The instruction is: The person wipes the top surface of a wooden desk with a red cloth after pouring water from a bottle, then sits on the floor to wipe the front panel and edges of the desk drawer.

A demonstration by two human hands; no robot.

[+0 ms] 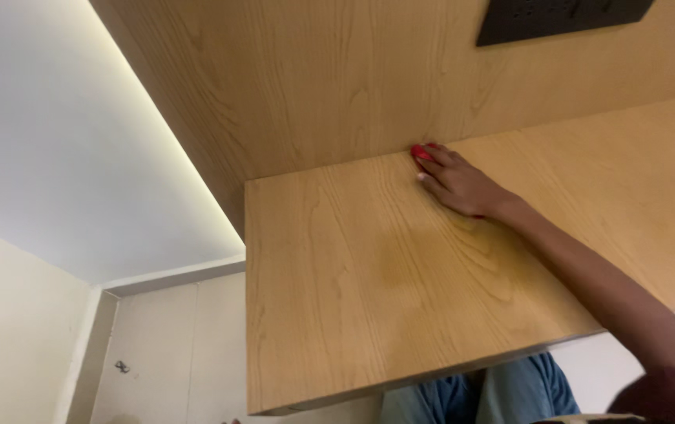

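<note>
No packages, labels, signs or screens in your view. Nearest candidate: dark rectangular wall panel (561, 17), up and right of your fingers (432, 169), well apart, too cropped to identify.

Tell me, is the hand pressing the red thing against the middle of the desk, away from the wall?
No, the right hand holds the red thing at the back edge of the wooden desk, right where it meets the wooden wall panel.

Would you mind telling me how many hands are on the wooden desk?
1. The right hand lies flat at the back of the desk, over a red thing, by the wooden wall panel. The left hand is out of view.
</note>
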